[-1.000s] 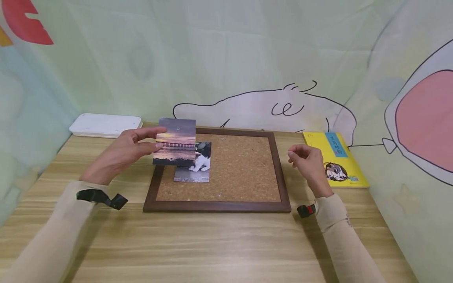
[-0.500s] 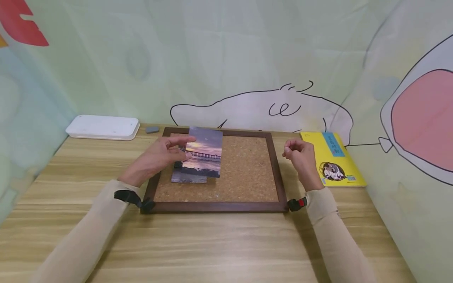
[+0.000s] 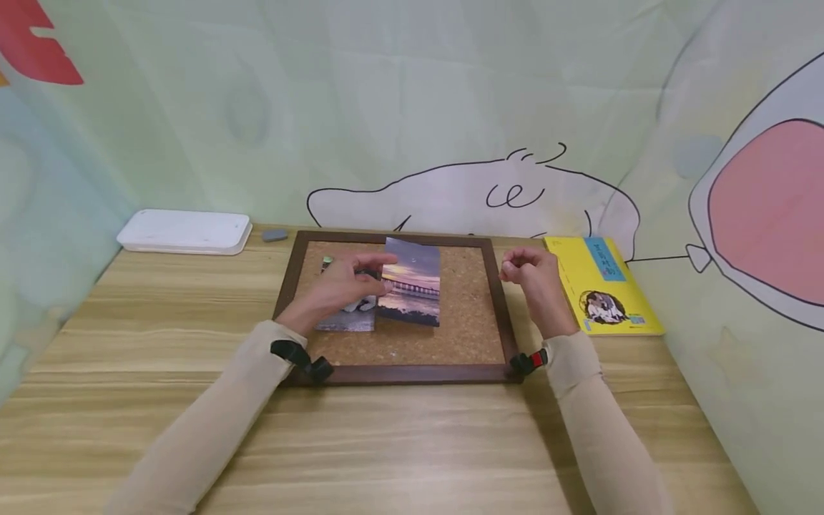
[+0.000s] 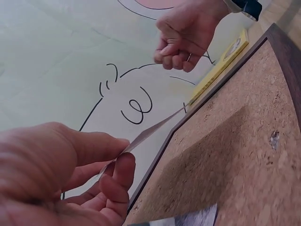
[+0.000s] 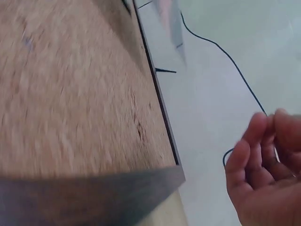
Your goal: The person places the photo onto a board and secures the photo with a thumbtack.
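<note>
My left hand point(image 3: 344, 285) pinches a sunset photo point(image 3: 412, 286) by its left edge between thumb and fingers. The photo is tilted up over the middle of the framed corkboard point(image 3: 473, 300), and casts a shadow on the cork in the left wrist view. Behind that hand, a photo of a black-and-white cat point(image 3: 347, 322) lies on the board's left part, partly hidden. My right hand point(image 3: 534, 282) is raised by the board's right edge, thumb and fingertips together. A thin metal glint, like a pushpin point(image 4: 189, 57), shows at its fingers; the rest is hidden.
A yellow book point(image 3: 601, 286) lies right of the board. At the back left are a white case point(image 3: 183, 230) and a small grey block point(image 3: 275, 234). A clear tack point(image 4: 274, 140) shows on the cork. A printed curtain point(image 3: 412, 107) stands behind the table.
My left hand has carried the sunset photo rightward from the board's left edge to over its middle, uncovering the grey block. The right hand has shifted slightly left, its fingertips still together.
</note>
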### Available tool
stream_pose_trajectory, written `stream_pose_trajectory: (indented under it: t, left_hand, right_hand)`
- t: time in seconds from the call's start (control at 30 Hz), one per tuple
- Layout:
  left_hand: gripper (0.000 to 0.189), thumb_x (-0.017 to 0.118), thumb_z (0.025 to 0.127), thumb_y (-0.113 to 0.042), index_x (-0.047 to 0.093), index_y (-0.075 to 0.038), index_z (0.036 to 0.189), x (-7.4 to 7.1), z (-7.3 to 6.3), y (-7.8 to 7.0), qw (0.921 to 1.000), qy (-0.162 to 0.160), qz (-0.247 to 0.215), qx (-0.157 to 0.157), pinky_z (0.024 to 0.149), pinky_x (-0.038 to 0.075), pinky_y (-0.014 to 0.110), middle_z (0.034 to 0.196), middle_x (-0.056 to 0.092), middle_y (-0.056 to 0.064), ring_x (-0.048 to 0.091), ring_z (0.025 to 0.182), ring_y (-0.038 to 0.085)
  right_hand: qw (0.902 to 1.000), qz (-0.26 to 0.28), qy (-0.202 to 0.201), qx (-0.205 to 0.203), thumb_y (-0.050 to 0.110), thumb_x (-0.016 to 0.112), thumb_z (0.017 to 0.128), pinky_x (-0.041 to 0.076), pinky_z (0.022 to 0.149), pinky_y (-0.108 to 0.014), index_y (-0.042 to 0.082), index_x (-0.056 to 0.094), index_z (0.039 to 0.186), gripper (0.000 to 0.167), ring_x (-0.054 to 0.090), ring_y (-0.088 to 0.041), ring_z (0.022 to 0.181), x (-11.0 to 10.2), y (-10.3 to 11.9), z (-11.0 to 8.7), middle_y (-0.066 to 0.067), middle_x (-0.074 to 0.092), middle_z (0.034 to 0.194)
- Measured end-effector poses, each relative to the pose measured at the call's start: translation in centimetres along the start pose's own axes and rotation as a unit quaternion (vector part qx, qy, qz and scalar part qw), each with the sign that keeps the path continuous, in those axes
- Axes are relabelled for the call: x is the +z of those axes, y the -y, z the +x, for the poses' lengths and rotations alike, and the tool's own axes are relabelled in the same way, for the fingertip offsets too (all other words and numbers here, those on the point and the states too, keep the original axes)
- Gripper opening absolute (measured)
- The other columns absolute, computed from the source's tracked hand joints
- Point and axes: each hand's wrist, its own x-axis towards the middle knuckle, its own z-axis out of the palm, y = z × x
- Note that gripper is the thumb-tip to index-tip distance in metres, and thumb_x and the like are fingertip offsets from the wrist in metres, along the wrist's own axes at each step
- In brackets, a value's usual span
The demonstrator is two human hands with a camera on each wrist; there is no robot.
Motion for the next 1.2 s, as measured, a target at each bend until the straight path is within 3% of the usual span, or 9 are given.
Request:
stream_pose_trajectory:
  t: [0.17,0.27,0.43,0.63,0.77,0.97,1.1,1.2]
  left_hand:
    - [0.056,0.076,0.098,-0.019,0.062,-0.023,0.152,1.3,1.1,-0.5,0.9998,0.001,-0.014,-0.018,0.095,0.055,0.039,0.148,0.055,0.012,0.064,0.112,0.023]
    - [0.055,0.076,0.097,-0.015,0.063,-0.020,0.150,2.0,1.9,-0.7,0.9998,-0.003,-0.015,-0.013,0.092,0.055,0.036,0.145,0.057,0.013,0.062,0.112,0.025]
    - [0.054,0.076,0.096,-0.008,0.065,-0.014,0.148,3.5,2.8,-0.8,0.9995,-0.005,-0.031,-0.008,0.089,0.055,0.029,0.141,0.057,0.015,0.062,0.112,0.025]
    - [0.053,0.074,0.095,-0.004,0.065,-0.010,0.147,4.8,3.1,-0.8,0.9996,-0.021,-0.017,-0.006,0.084,0.053,0.026,0.138,0.059,0.018,0.063,0.105,0.021]
    - [0.053,0.074,0.093,0.000,0.065,-0.005,0.145,5.5,3.7,-0.3,0.9995,-0.030,-0.005,0.013,0.080,0.051,0.024,0.127,0.062,0.019,0.062,0.097,0.019]
    - [0.052,0.074,0.092,-0.003,0.066,-0.003,0.143,7.0,4.1,0.4,0.9967,-0.043,0.066,0.021,0.074,0.047,0.022,0.116,0.070,0.018,0.062,0.089,0.017]
    - [0.052,0.071,0.090,-0.003,0.066,0.000,0.142,7.8,3.9,0.2,0.9907,-0.060,0.113,0.045,0.066,0.044,0.022,0.103,0.068,0.014,0.058,0.078,0.013]
    - [0.052,0.071,0.089,-0.004,0.067,0.000,0.141,8.2,3.9,0.0,0.9857,-0.069,0.142,0.060,0.064,0.042,0.022,0.096,0.066,0.010,0.054,0.072,0.012]
  right_hand:
    - [0.9915,0.109,0.069,0.014,0.006,0.062,0.107,0.057,0.079,-0.021,0.011,0.073,0.101,0.014,0.063,-0.011,0.080,0.6,-0.3,0.4,0.004,0.067,0.089]
    - [0.9878,0.128,0.085,0.024,0.008,0.064,0.106,0.057,0.077,-0.021,0.018,0.077,0.098,0.019,0.062,-0.011,0.080,0.8,-0.5,0.6,0.004,0.070,0.090]
    - [0.9863,0.130,0.093,0.041,0.007,0.065,0.106,0.057,0.075,-0.022,0.019,0.077,0.095,0.020,0.063,-0.013,0.080,1.2,-0.7,0.8,0.004,0.071,0.088]
    - [0.9839,0.136,0.100,0.057,0.003,0.066,0.105,0.058,0.074,-0.023,0.019,0.077,0.091,0.024,0.065,-0.012,0.077,1.9,-0.7,1.0,0.005,0.073,0.086]
    - [0.9846,0.128,0.102,0.061,0.002,0.065,0.105,0.058,0.073,-0.023,0.011,0.076,0.099,0.015,0.065,-0.011,0.075,2.1,-0.6,1.1,0.005,0.073,0.086]
    - [0.9846,0.100,0.114,0.088,0.005,0.064,0.106,0.057,0.073,-0.023,0.007,0.073,0.109,0.010,0.064,-0.011,0.077,2.3,-0.8,1.2,0.001,0.074,0.095]
    - [0.9855,0.078,0.125,0.084,0.005,0.063,0.106,0.056,0.072,-0.022,-0.006,0.065,0.129,0.025,0.064,-0.010,0.077,2.6,-0.9,1.5,0.000,0.073,0.098]
    - [0.9875,0.039,0.133,0.074,0.006,0.064,0.106,0.055,0.073,-0.023,-0.008,0.064,0.132,0.029,0.063,-0.010,0.077,3.0,-0.9,1.9,-0.002,0.071,0.100]
